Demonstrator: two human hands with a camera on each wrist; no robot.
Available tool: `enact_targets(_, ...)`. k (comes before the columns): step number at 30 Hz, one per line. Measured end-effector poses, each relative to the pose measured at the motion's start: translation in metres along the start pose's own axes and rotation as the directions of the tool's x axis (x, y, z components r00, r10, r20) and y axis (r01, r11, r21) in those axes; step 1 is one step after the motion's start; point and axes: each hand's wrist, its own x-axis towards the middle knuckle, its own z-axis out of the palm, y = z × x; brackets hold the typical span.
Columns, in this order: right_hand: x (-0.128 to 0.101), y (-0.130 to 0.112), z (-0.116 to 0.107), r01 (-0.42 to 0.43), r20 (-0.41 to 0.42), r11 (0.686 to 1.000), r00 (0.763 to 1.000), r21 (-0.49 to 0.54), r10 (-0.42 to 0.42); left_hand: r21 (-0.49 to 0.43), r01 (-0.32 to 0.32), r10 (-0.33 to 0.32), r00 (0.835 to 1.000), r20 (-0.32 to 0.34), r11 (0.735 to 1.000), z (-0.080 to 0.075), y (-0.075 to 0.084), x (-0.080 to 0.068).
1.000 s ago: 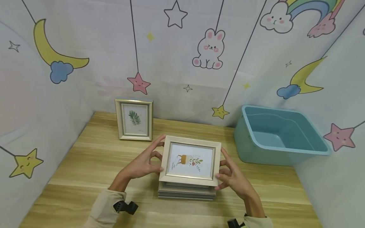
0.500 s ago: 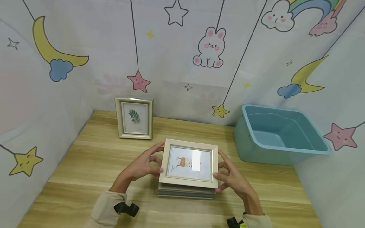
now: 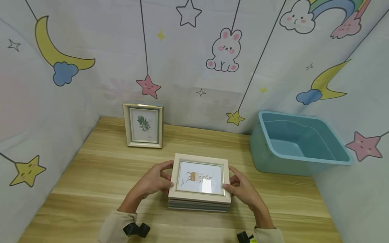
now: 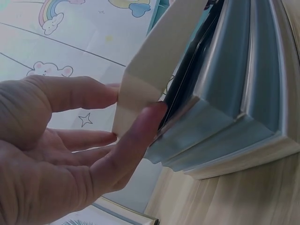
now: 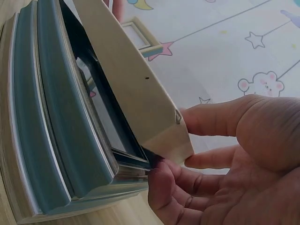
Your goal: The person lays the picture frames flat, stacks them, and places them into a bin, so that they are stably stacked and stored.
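A cream picture frame, showing a potted plant print turned sideways, lies over a stack of frames in the head view. My left hand pinches its left side, thumb on the near part. On the opposite side, my right hand holds the other edge in the same manner. Both wrist views reveal a wedge-shaped gap between the cream frame and the blue-grey frames beneath. Fingertips of each hand reach into that gap. The cream frame's underside is hidden.
A gold-rimmed frame with a green leaf print stands upright at the back left. At the right back sits a blue-green plastic tub. A white cloth with cartoon prints hangs behind the wooden table.
Both hands have brought the cream frame down and slightly toward me, lower onto the stack. My right hand has shifted a little left. A light reflection now shows on its glass.
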Motion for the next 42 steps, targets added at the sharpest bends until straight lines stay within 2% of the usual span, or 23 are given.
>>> enact_targets(8,-0.001,-0.002,0.003,-0.054,-0.037,0.998,0.998,-0.014,0.053,0.032,0.021,-0.019,0.998,-0.064,0.999,0.007,0.0,-0.001)
enact_targets(15,0.0,-0.006,0.005,-0.037,-0.039,0.999,0.999,-0.016,0.036,0.059,0.054,-0.046,0.992,-0.118,0.997,0.01,-0.001,-0.004)
enact_targets(29,0.001,-0.006,0.01,-0.063,-0.105,0.996,0.993,-0.059,0.057,0.104,0.065,-0.051,0.99,-0.134,0.992,0.013,-0.001,-0.006)
enact_targets(42,-0.003,-0.005,0.011,-0.056,-0.12,0.994,0.992,-0.097,0.044,0.146,0.065,-0.043,0.988,-0.15,0.987,0.016,-0.002,-0.004)
